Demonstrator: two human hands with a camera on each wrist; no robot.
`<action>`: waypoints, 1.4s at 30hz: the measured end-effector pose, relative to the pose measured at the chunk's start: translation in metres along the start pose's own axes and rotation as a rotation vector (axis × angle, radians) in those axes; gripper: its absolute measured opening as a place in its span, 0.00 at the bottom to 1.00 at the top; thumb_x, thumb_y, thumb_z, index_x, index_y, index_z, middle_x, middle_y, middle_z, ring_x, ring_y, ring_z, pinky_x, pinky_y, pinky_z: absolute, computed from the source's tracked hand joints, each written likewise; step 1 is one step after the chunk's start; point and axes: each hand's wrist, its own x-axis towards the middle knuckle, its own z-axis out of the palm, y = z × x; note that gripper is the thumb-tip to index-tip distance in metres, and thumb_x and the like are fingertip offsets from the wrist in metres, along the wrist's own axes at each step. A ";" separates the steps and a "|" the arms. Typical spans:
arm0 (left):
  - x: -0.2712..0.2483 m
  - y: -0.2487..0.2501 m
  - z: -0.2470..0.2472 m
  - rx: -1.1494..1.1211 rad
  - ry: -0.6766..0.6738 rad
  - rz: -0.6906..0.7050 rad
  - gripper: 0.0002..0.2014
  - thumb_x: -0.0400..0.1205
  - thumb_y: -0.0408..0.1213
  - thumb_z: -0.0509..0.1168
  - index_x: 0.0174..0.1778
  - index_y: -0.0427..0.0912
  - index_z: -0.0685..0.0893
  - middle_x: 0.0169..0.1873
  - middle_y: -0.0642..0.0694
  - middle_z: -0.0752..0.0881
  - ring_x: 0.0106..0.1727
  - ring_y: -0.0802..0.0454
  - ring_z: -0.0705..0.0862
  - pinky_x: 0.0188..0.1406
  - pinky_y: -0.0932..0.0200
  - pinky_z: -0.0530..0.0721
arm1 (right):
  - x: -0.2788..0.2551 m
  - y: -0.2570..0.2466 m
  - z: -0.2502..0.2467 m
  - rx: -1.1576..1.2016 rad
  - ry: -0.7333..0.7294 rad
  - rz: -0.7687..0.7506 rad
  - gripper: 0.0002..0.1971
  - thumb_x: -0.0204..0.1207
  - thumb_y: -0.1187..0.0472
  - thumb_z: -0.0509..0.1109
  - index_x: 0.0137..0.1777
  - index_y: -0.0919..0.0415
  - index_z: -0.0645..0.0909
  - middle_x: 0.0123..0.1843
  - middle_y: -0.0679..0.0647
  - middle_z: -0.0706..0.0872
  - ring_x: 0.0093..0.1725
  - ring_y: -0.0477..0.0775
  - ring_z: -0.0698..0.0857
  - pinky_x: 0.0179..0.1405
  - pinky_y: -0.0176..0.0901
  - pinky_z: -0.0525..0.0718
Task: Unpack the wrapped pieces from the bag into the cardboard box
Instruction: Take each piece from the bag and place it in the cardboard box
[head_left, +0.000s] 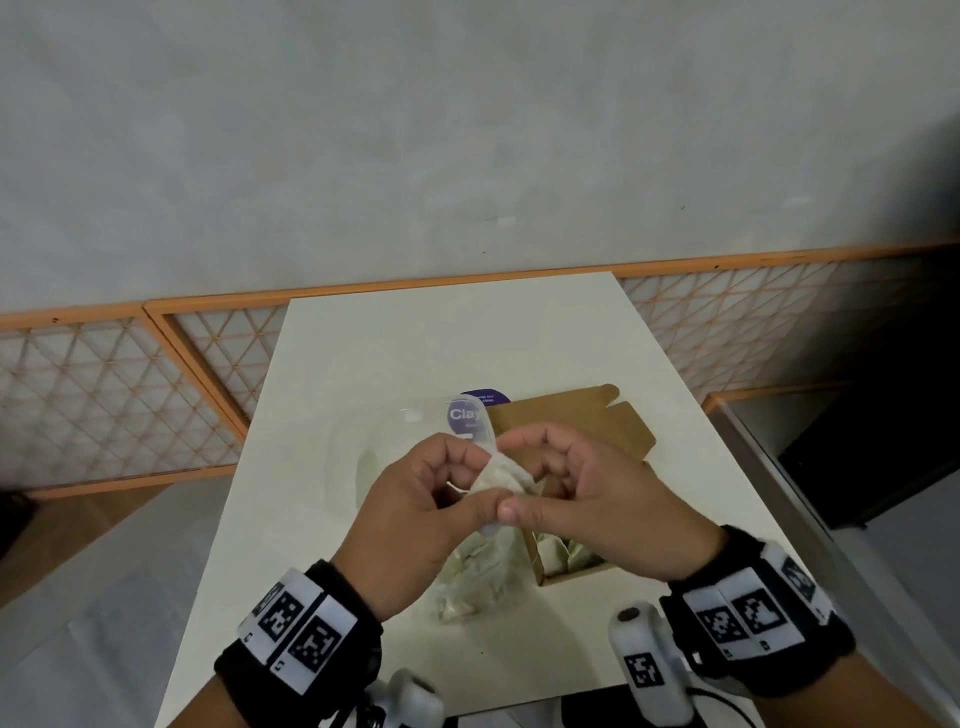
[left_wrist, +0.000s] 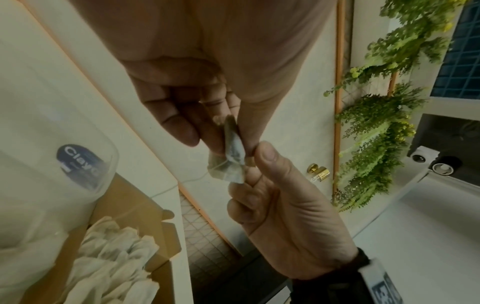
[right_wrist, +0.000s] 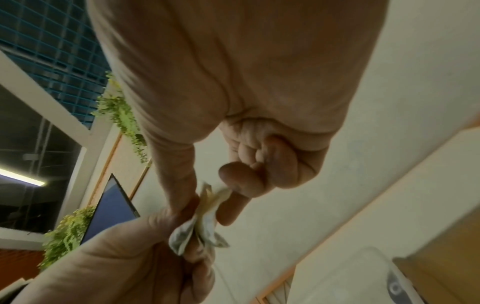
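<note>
Low in the frame, the left hand (head_left: 415, 512) and right hand (head_left: 587, 501) both pinch one wrapped piece (head_left: 501, 478) at centre; the cardboard box (head_left: 597, 441) lies just right, nearer the right hand.

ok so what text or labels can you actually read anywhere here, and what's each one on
"Clay": white letters on the purple label of the clear plastic bag, cut off by the bag's fold in the head view.
"Clayc": the same label in the left wrist view, last letter unsure.
Small print under that word and on the purple patch behind: too blurred to read.
Black-and-white square markers on the wristbands: coded patterns, not words.
</note>
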 end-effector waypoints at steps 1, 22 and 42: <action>0.001 -0.002 0.002 0.010 -0.006 0.008 0.10 0.78 0.29 0.78 0.43 0.50 0.89 0.37 0.47 0.92 0.36 0.45 0.90 0.41 0.59 0.87 | 0.001 0.006 0.001 0.037 -0.013 0.019 0.23 0.76 0.56 0.85 0.69 0.46 0.83 0.58 0.61 0.91 0.49 0.53 0.86 0.56 0.59 0.90; 0.027 -0.103 -0.028 0.830 -0.131 -0.182 0.05 0.83 0.49 0.73 0.42 0.60 0.86 0.43 0.65 0.89 0.38 0.72 0.83 0.40 0.69 0.80 | -0.017 0.071 -0.100 -0.844 0.079 0.362 0.17 0.75 0.36 0.67 0.47 0.49 0.83 0.43 0.47 0.89 0.40 0.47 0.84 0.44 0.50 0.84; 0.037 -0.135 -0.030 1.119 -0.342 -0.353 0.13 0.85 0.58 0.64 0.55 0.55 0.85 0.54 0.56 0.89 0.54 0.52 0.86 0.53 0.55 0.84 | 0.002 0.147 -0.070 -1.036 -0.128 0.535 0.13 0.83 0.48 0.68 0.63 0.52 0.81 0.59 0.52 0.89 0.58 0.59 0.87 0.56 0.52 0.85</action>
